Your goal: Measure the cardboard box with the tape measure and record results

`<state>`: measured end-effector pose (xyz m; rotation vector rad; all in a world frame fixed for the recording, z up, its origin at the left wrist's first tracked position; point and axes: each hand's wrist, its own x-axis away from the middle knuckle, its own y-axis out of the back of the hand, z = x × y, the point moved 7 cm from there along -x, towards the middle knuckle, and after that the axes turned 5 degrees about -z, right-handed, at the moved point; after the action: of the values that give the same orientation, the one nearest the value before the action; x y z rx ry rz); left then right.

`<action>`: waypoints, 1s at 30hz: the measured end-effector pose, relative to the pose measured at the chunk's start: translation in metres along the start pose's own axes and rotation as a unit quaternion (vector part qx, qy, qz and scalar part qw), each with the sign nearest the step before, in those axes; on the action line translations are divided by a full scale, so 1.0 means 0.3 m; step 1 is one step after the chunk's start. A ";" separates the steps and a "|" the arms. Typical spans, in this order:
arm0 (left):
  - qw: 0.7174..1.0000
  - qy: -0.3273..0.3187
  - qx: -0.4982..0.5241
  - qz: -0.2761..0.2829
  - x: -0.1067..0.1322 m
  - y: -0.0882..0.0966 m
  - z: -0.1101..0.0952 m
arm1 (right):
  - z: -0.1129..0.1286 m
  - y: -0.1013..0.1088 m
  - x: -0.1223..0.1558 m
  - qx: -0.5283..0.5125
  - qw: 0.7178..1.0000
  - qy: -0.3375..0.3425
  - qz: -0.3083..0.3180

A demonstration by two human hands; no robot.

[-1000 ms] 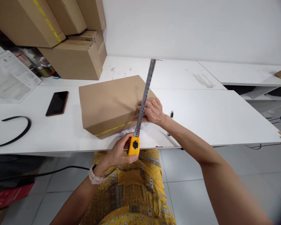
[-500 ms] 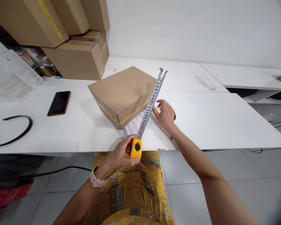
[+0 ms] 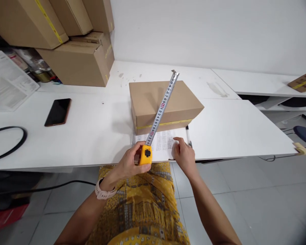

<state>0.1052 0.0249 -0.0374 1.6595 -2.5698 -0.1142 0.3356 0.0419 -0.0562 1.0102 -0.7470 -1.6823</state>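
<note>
ok so the box [image 3: 180, 100] sits on the tabletop [image 3: 232, 129] straight ahead of both hands, long side running left to right across the person's front, roughly. the left hand [image 3: 131, 162] is wrapped around the tape measure [image 3: 146, 156], in front of the box's left end. the blade [image 3: 160, 112] is out, slanting away and to the right across the view of the box, hook end up past its back edge. can't tell if it touches the cardboard or just hangs over it. the right hand [image 3: 185, 156] is in front of the box's right end, fingers half curled, index poking out toward the sheet [image 3: 164, 141], nothing visible in its grip. both hands are near the box's front, couldn't say which is nearer.

count time: one box in front of the person, one tape measure, one sheet showing just in front of the box, one pen [image 3: 187, 128] by the box's front right, partly hidden by the right hand. one phone [image 3: 58, 112] well left of the box, one black strap [image 3: 22, 139] further left. about five cartons [image 3: 73, 64] piled behind and left of the box, plus one small parcel [image 3: 303, 81] far off to its right.
</note>
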 end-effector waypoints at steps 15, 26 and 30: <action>0.960 0.019 -0.202 0.192 0.192 -0.117 -0.052 | -0.107 0.419 0.004 -0.461 0.830 -0.103 -0.296; 0.964 -0.103 -0.240 -0.052 0.139 0.032 -0.156 | 0.059 0.214 0.170 -0.184 0.933 0.031 -0.308; 0.885 -0.293 -0.305 -0.195 0.073 0.123 -0.389 | -0.167 0.173 0.043 -0.079 0.947 -0.052 -0.306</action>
<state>0.0754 0.0180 0.0831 2.0153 -2.0715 -1.4793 0.4004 0.0127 -0.0391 1.1141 -0.3639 -2.3014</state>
